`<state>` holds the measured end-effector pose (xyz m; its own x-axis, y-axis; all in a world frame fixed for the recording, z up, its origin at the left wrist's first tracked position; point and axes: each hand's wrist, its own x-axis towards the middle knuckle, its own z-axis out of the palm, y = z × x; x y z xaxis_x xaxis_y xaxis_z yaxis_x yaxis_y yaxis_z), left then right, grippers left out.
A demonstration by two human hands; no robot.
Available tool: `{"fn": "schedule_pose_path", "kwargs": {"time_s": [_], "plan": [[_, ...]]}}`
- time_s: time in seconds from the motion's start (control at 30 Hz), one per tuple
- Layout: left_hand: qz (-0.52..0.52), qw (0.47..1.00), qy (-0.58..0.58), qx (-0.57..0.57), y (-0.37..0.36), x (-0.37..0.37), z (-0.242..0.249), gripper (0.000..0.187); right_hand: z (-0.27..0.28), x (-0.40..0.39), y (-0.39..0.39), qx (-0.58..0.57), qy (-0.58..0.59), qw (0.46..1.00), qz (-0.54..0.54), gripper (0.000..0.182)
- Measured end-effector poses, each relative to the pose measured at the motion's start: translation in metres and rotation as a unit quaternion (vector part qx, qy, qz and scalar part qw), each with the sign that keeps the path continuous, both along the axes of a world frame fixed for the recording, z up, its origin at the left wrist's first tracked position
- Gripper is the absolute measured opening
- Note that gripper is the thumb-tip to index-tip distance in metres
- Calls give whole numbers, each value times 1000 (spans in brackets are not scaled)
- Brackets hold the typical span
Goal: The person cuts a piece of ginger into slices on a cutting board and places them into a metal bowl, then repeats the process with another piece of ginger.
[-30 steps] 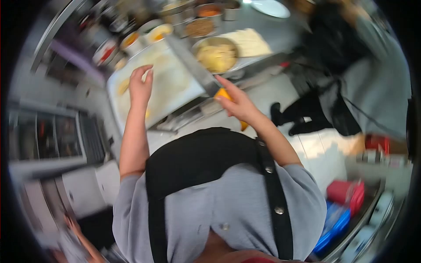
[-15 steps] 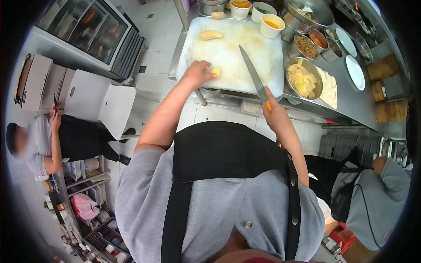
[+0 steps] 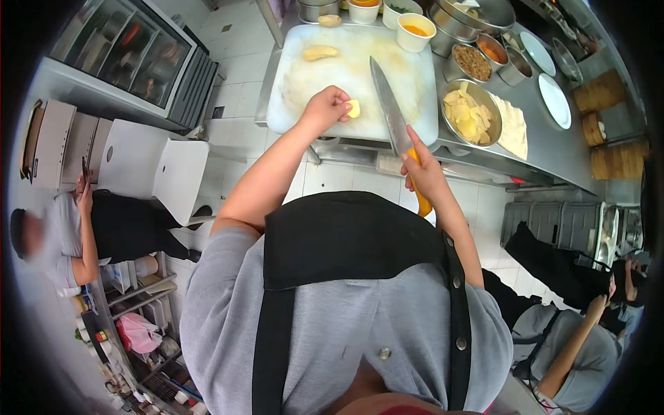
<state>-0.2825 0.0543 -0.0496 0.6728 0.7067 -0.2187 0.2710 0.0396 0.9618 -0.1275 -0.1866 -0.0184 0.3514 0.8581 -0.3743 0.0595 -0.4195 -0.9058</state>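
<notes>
My left hand (image 3: 328,111) pinches a small pale yellow piece (image 3: 353,108) above the lower part of a white cutting board (image 3: 297,86). My right hand (image 3: 422,169) is closed round the orange handle of a large knife (image 3: 391,104), whose blade points away across the board's right side. Towards the board's far left lie a peeled yellowish piece (image 3: 320,52) and another brownish piece (image 3: 330,21). Right of the board, a metal bowl (image 3: 472,114) holds pale yellow slices.
A folded cloth (image 3: 510,128) lies beside the bowl. Behind are a white tub (image 3: 416,32), a container of brown crumbs (image 3: 472,62) and white plates (image 3: 555,102). One person (image 3: 124,225) stands at the left, others (image 3: 567,346) at the lower right.
My left hand has lifted the yellow piece off the board and moved slightly right. More of the knife's handle shows in my right hand. The person at the right has shifted, and another shows behind.
</notes>
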Motion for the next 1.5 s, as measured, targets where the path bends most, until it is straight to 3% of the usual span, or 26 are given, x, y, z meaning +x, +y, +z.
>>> {"fn": "schedule_pose_path", "kwargs": {"time_s": [0.07,0.1,0.17,0.27,0.37,0.47,0.67,0.77,0.97,1.17,1.27,1.5], "plan": [[-14,997,44,61,0,13,-11,19,-11,4,-4,18,117,993,-14,59],[-14,977,109,184,-8,14,-4,21,-16,7,-6,27,175,984,-20,58],[-14,878,227,422,-29,12,21,24,-19,10,-8,27,221,975,-23,58],[-36,853,155,497,-27,1,1,33,-25,7,-13,40,273,961,-25,58],[-111,754,149,630,-36,-12,-4,37,-29,4,-15,41,281,959,-17,58],[-115,770,195,597,-45,-15,-22,43,-25,4,-13,31,274,961,-14,59],[-77,817,179,543,-57,1,-24,39,-25,-4,-11,29,273,961,-19,60],[-71,853,108,506,-44,4,-8,34,-27,-9,-14,29,277,960,-22,60],[-64,864,64,495,-38,11,-5,30,-26,-11,-15,31,274,961,-32,58],[-81,849,89,514,-36,8,-13,30,-30,-10,-17,44,283,958,-30,58],[-83,801,130,578,-45,-3,-17,37,-33,-10,-17,49,279,959,-27,58],[-139,767,254,572,-58,-9,-14,57,-24,-11,-15,13,246,969,-23,59]]}}
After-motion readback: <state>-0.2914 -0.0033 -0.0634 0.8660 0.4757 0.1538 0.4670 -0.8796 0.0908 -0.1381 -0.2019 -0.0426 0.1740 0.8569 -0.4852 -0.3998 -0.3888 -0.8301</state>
